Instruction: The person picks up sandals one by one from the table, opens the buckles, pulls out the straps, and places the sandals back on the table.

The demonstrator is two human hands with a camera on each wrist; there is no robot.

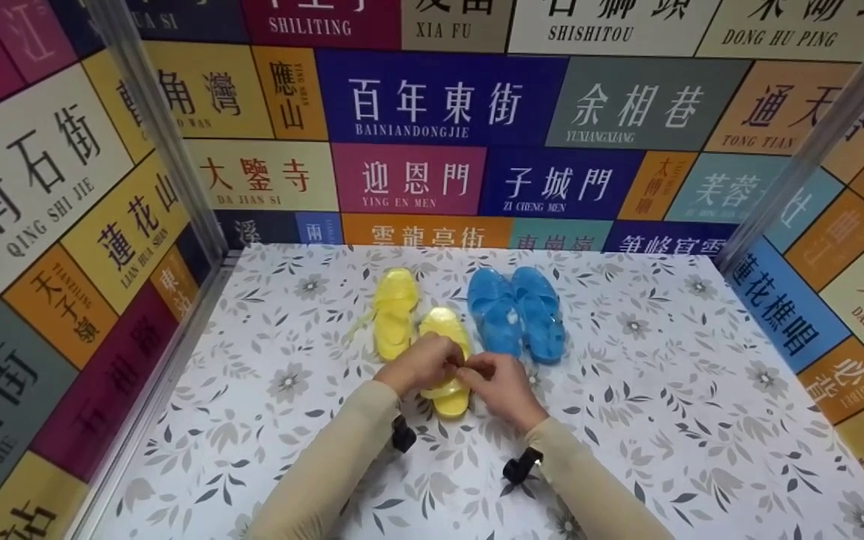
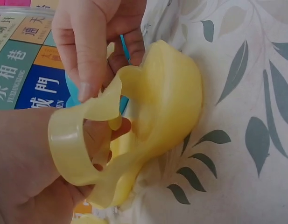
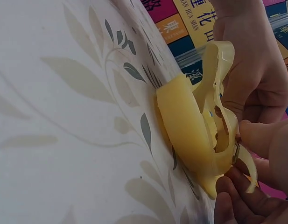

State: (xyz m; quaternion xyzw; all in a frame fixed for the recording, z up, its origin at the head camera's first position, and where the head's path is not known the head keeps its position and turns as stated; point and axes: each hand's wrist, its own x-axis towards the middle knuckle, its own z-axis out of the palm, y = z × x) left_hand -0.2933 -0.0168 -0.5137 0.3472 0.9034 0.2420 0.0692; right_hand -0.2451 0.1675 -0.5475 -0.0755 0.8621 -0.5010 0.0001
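Note:
A yellow plastic sandal [image 1: 451,406] stands on the table between both hands, its heel end toward me. My left hand [image 1: 423,363] holds it from the left, fingertips showing through the strap openings in the left wrist view. From the other side my right hand [image 1: 505,386] pinches the ankle strap [image 3: 227,122] beside a small metal buckle [image 3: 235,152]. The loose strap end [image 3: 249,173] sticks out below the right fingertips. Behind and to the left lies the other yellow sandal [image 1: 393,330], its strap out to the side.
A pair of blue sandals [image 1: 496,304] lies side by side just beyond my right hand. The table [image 1: 687,420] has a white cover with a leaf and flower print. Panels with colourful street-name signs [image 1: 439,97] close off the back and both sides.

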